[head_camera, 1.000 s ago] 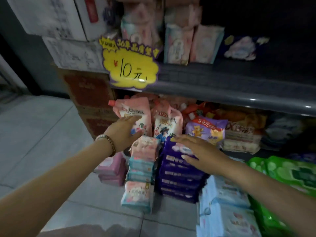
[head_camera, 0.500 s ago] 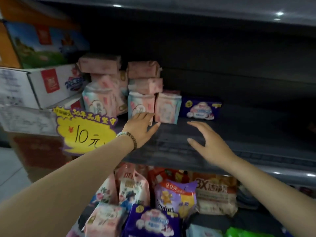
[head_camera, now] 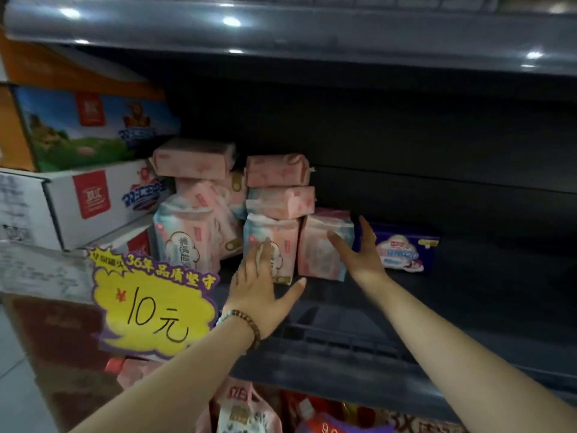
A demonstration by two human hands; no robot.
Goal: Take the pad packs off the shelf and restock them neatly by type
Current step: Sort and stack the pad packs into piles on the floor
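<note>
Both hands have reached deeper onto the shelf (head_camera: 406, 307) than half a second ago, going from above its near edge to the packs themselves.

At far left, printed cartons (head_camera: 78, 129) are stacked, a white one under a blue and orange one. A yellow price sign (head_camera: 153, 304) hangs at the shelf's near edge, just right of them. Behind the sign stands the left group of pink packs (head_camera: 187, 235). They are soft, wrapped in pink and teal, upright or leaning, with one flat pack (head_camera: 193, 159) lying across the top.

The left hand (head_camera: 256, 289), with a bead bracelet (head_camera: 242, 323) on its wrist, is spread flat with straight fingers. Its fingertips touch the front of the middle pack (head_camera: 288, 235) and its thumb sticks out to the right; it grips nothing. That pack stands upright and carries two flat pink packs (head_camera: 281, 201) stacked on it.

Right against it stands the end pack (head_camera: 318, 260), also pink and upright. The right hand (head_camera: 363, 257) is released too, cupped at this pack's right side. Its thumb lies over the front and its fingers point up between this pack and the purple pack (head_camera: 402, 248), not closed round either. The purple pack lies on its long side, just right of the hand.

Below the shelf, nearer, pouches (head_camera: 243, 410) sit on the lower level.
</note>
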